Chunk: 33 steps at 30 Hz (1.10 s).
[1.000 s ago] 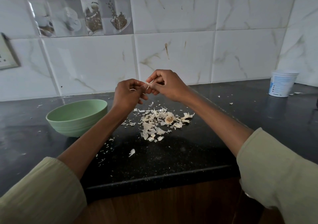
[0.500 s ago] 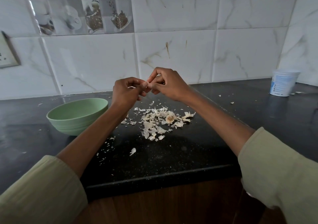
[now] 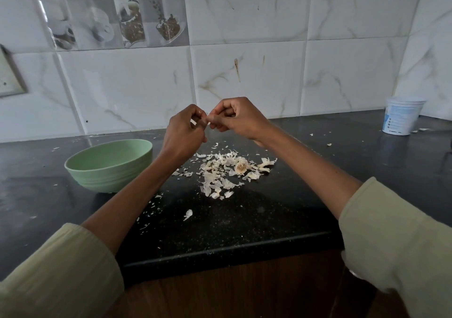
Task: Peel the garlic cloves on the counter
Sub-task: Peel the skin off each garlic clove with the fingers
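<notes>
Both hands have closed together since a second ago. Above the table [image 3: 244, 222], my left hand [image 3: 185, 131] and right hand [image 3: 236, 117] pinch one garlic clove [image 3: 208, 120], mostly hidden. I judge we're mid-peel; next, strip the skin onto the peel pile [image 3: 225, 173].

The desk [image 3: 244, 224] is glossy black speckled stone over a brown wood front [image 3: 232, 293]. Papery garlic skins [image 3: 220, 173] lie dry and matt beside a smooth, ribbed green bowl [image 3: 110, 171]. Wall tiles [image 3: 127, 90] shine marble-veined.
</notes>
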Available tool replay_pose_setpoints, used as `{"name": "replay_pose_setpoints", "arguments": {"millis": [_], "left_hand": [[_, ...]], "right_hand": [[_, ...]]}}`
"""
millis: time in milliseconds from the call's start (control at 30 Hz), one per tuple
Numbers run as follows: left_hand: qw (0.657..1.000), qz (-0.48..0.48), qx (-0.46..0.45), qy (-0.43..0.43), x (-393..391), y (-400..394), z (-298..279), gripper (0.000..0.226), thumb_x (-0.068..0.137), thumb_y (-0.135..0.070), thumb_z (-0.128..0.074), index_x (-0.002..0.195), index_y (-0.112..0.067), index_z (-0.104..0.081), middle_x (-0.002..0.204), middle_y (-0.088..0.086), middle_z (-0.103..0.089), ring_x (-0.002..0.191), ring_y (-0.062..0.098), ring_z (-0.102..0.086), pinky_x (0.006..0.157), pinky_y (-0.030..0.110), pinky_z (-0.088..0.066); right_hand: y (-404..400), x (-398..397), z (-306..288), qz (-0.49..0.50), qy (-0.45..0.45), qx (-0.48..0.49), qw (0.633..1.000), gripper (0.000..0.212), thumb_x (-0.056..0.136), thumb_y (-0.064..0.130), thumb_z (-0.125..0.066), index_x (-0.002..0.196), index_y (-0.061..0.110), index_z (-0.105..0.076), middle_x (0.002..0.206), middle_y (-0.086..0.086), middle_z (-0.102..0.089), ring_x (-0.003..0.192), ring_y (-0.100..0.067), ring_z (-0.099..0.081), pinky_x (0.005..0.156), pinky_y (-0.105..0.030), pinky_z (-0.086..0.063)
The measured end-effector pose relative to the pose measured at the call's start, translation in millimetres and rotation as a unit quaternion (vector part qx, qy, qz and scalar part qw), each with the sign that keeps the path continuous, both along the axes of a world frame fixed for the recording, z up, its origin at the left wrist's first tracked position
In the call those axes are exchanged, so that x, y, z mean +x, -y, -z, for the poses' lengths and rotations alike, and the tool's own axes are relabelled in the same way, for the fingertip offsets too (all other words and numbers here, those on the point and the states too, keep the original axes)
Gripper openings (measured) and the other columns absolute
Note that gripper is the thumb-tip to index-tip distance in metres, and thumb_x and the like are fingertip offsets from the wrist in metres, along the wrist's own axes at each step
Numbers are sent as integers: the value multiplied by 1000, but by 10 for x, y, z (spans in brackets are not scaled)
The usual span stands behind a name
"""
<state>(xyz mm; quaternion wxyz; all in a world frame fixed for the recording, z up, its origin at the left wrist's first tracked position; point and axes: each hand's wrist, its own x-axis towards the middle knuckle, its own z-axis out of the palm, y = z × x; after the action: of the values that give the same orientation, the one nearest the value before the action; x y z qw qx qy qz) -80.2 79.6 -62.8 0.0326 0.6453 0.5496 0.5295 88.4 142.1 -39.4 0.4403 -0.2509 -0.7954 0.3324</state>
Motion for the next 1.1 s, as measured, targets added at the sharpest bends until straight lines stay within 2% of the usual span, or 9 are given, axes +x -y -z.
{"name": "replay_pose_setpoints", "arguments": {"millis": [100, 200, 300, 433, 500, 633, 867, 1000, 1100], "left_hand": [[999, -13, -9, -40, 8, 9, 19, 16, 106, -27, -51, 93, -26, -60, 80, -4, -71, 63, 14, -72, 68, 51, -62], [995, -57, -3, -87, 10, 30, 22, 25, 107, -31, -43, 86, -30, -58, 71, -3, -70, 62, 15, -71, 67, 48, -61], [995, -53, -13, -82, 17, 48, 27, 45, 111, -54, -33, 90, -27, -62, 76, -4, -72, 61, 13, -72, 67, 44, -60], [996, 34, -71, 47, 58, 38, 48, 58, 109, -64, -26, 116, -16, -58, 97, 2, -74, 70, 21, -75, 61, 39, -57], [987, 85, -96, 98, 86, 30, 44, 56, 111, -57, -28, 124, -10, -56, 107, 5, -71, 73, 22, -75, 57, 34, -57], [982, 128, -98, 101, 141, 42, 50, 43, 115, -40, -31, 113, -11, -62, 100, 7, -68, 77, 15, -74, 61, 31, -61], [954, 163, -118, 223, 79, 44, -34, 41, 114, -26, -44, 93, -1, -69, 74, 5, -66, 75, 17, -70, 67, 30, -62], [924, 182, -163, 296, 65, 28, -52, 39, 113, -28, -45, 93, -5, -67, 74, 7, -60, 75, 22, -68, 68, 33, -62], [907, 203, -187, 319, 38, 19, -56, 39, 113, -31, -43, 97, -5, -67, 79, 7, -61, 74, 19, -71, 70, 35, -63]], "right_hand": [[-20, -1, -5, 35, 20, 22, 999, 21, 97, 22, -76, 103, 3, -71, 84, -8, -79, 85, -24, -77, 78, -33, -63], [-36, -26, 19, 88, 101, 71, 988, 21, 106, 28, -60, 107, 7, -64, 83, 1, -74, 72, -16, -67, 74, -38, -57], [-39, -54, 98, 112, 164, 121, 973, 16, 111, 23, -47, 106, 10, -55, 86, -1, -68, 67, -9, -57, 64, -31, -45], [-2, -96, 150, 107, 177, 177, 962, 11, 102, 6, -56, 94, 12, -60, 77, 2, -69, 58, -1, -55, 58, -26, -42], [28, -137, 163, 127, 166, 197, 958, 15, 100, 3, -55, 90, 12, -62, 79, -3, -72, 64, -11, -63, 63, -32, -47], [89, -229, 213, 149, 170, 239, 944, 19, 99, 11, -52, 91, 5, -68, 78, -8, -73, 71, -31, -67, 74, -41, -53], [130, -328, 233, 198, 167, 241, 935, 47, 94, 45, -31, 82, 19, -68, 69, 1, -69, 61, -21, -65, 66, -44, -57], [153, -269, 202, 191, 157, 248, 937, 30, 98, 31, -49, 73, 24, -65, 62, 7, -66, 57, -14, -61, 75, -46, -58], [138, -264, 172, 184, 148, 240, 942, 29, 100, 22, -59, 72, 17, -66, 58, 5, -63, 52, -14, -57, 64, -45, -56]]}}
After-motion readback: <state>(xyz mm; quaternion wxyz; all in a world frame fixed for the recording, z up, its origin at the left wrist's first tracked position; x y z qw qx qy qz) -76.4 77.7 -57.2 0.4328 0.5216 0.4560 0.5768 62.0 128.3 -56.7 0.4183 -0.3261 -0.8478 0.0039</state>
